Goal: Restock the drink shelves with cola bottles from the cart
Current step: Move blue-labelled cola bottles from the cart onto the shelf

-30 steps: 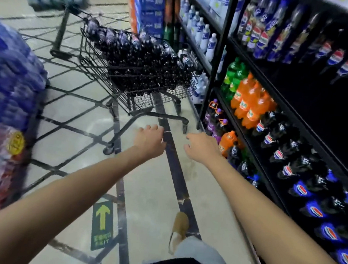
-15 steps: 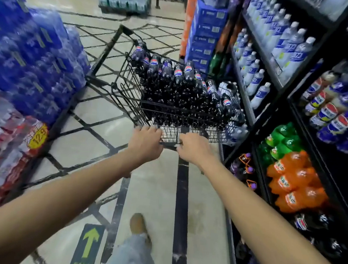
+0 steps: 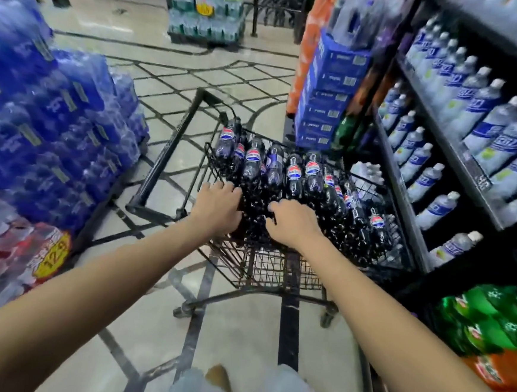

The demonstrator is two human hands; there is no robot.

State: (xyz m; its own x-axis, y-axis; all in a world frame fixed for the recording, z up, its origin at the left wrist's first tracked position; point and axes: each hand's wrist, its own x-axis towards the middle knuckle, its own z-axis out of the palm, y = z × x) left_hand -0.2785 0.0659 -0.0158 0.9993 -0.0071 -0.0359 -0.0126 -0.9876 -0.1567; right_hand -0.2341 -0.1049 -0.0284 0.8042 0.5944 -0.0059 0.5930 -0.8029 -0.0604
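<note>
Shelves (image 3: 458, 157) tight on R of cart (image 3: 276, 271), blue packs (image 3: 55, 124) on L — open floor (image 3: 180, 75) ahead. L hand (image 3: 217, 206) & R hand (image 3: 292, 223) down on cola bottles (image 3: 293, 173) in cart; can't tell if gripping.

Both my arms extended forward, palms down. My left hand (image 3: 219, 206) and right hand (image 3: 292, 223) side by side over near end of cart (image 3: 276, 268); fingers bent downward, grip unconfirmed.
</note>
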